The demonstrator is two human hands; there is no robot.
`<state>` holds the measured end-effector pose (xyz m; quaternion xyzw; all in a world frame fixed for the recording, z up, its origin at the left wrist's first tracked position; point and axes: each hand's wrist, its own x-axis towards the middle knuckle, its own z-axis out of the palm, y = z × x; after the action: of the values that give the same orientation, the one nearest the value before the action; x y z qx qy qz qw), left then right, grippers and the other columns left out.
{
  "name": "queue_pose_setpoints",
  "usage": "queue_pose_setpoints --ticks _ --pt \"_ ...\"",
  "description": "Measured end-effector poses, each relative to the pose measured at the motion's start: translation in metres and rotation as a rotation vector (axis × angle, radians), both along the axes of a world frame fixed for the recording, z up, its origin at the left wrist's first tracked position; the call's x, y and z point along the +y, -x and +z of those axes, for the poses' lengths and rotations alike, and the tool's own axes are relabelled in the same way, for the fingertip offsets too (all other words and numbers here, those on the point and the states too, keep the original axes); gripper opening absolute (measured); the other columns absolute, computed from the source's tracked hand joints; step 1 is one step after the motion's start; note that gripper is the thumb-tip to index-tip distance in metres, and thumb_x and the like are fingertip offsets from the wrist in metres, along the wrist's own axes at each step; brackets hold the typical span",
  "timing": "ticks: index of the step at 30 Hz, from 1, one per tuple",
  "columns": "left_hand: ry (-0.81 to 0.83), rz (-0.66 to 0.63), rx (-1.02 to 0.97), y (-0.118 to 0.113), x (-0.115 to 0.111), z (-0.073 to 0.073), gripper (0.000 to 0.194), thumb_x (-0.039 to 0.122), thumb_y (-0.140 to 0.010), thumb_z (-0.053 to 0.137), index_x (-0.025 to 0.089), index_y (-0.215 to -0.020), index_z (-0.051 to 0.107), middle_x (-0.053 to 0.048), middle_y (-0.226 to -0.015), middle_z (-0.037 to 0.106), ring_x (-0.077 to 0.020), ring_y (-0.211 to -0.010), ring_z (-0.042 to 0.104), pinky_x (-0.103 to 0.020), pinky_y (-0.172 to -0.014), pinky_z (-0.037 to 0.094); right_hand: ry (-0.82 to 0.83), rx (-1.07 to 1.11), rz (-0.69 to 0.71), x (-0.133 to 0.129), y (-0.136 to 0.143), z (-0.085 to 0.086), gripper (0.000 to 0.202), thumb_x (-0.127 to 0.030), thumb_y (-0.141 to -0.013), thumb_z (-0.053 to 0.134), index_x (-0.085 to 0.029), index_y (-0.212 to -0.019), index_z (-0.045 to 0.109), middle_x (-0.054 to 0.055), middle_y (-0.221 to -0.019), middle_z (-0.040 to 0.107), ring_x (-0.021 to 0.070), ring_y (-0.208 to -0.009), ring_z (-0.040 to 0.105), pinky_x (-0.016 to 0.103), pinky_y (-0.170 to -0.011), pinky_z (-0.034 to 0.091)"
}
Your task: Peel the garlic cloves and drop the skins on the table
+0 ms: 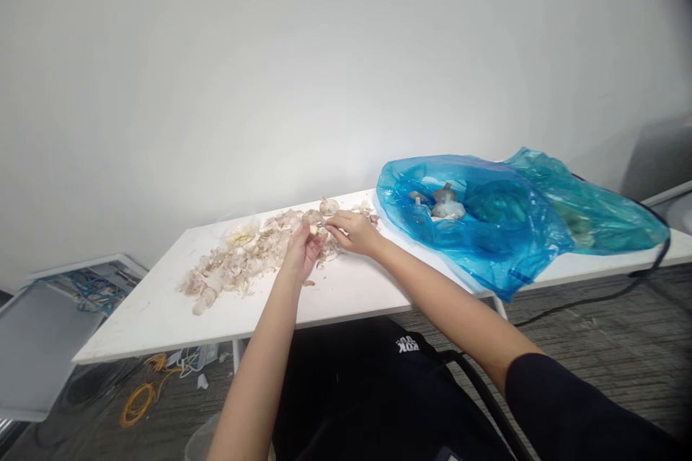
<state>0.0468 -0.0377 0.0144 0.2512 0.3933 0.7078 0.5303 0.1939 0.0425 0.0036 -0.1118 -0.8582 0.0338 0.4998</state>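
Note:
Over the white table (351, 294), my left hand (303, 252) pinches a small pale garlic clove (313, 229) at its fingertips. My right hand (354, 232) is closed on a thin tool, perhaps a small knife, whose tip meets the clove. Garlic skins (238, 268) lie heaped beneath and to the left of my hands. A whole garlic bulb (328, 207) sits just behind my fingers. Peeled yellowish cloves (243, 233) rest in what looks like clear plastic at the back left of the heap.
An open blue plastic bag (486, 230) with garlic bulbs (447, 205) inside stands right of my hands. Beyond it lies a green bag (605, 220). A white wall (324, 72) rises behind the table. Yellow cable (138, 403) lies on the floor at left.

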Motion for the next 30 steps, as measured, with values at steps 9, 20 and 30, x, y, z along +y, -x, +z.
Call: queue_pose_setpoints --ticks 9,20,30 --pt "-0.002 0.013 -0.004 0.0001 0.0021 -0.0030 0.031 0.032 -0.069 0.080 0.015 -0.074 0.055 0.004 -0.059 0.059 -0.0072 -0.052 0.061 -0.017 -0.057 0.053 -0.013 -0.018 0.029 0.0024 0.0009 -0.0006 0.019 -0.024 -0.095 0.045 -0.017 -0.095 0.063 0.006 -0.085 0.062 0.0136 -0.076 0.056 0.024 -0.069 0.044" --pt "-0.008 -0.076 0.150 0.0007 -0.0022 -0.0042 0.028 0.025 -0.061 0.083 0.012 -0.076 0.063 0.001 -0.064 0.062 -0.0077 -0.062 0.063 -0.017 -0.065 0.054 -0.024 -0.062 -0.072 0.0009 0.0001 0.0008 0.020 -0.022 -0.095 0.044 -0.019 -0.098 0.064 0.004 -0.083 0.061 0.0127 -0.075 0.055 0.022 -0.067 0.039" --pt "-0.007 -0.074 0.154 0.0016 -0.0007 -0.0072 0.027 0.026 -0.064 0.081 0.012 -0.077 0.062 -0.001 -0.064 0.063 -0.0104 -0.064 0.065 -0.019 -0.064 0.053 0.037 -0.066 -0.228 -0.0008 -0.0019 0.0058 0.018 -0.018 -0.094 0.044 -0.018 -0.088 0.062 0.005 -0.085 0.061 0.0140 -0.076 0.056 0.023 -0.063 0.036"
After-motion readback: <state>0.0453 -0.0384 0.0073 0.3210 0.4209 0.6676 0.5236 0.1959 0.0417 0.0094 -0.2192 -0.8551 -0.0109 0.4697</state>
